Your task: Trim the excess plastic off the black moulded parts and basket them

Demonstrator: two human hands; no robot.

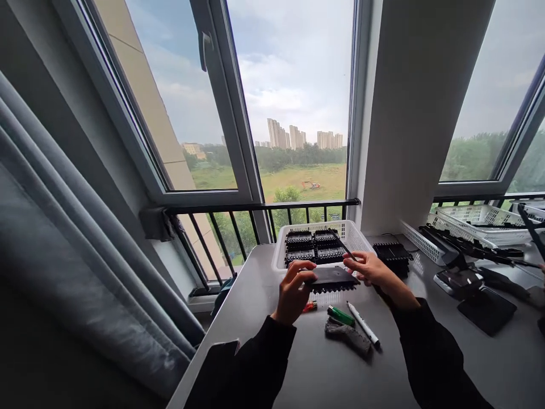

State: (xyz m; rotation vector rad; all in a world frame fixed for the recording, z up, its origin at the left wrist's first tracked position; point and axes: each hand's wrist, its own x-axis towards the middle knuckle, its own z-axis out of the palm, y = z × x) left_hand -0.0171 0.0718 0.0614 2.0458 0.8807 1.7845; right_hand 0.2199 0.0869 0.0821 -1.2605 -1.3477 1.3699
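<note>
A flat black plastic part [334, 278] is held between both hands above the grey table [426, 363]. My left hand [294, 292] grips its left end with curled fingers. My right hand [371, 268] holds its right end and also pinches a thin dark tool [344, 246] that points up to the left. Just behind stands a white basket [353, 232] filled with several black parts [314, 246]. A small stack of black parts [394, 254] lies to the right of my right hand.
On the table near my wrists lie a green lighter [340, 315], a red lighter [310, 307], a white pen [363, 324] and a grey rag [349, 336]. White baskets [477, 218] and dark parts [472, 250] crowd the right side. A window railing [255, 218] runs behind.
</note>
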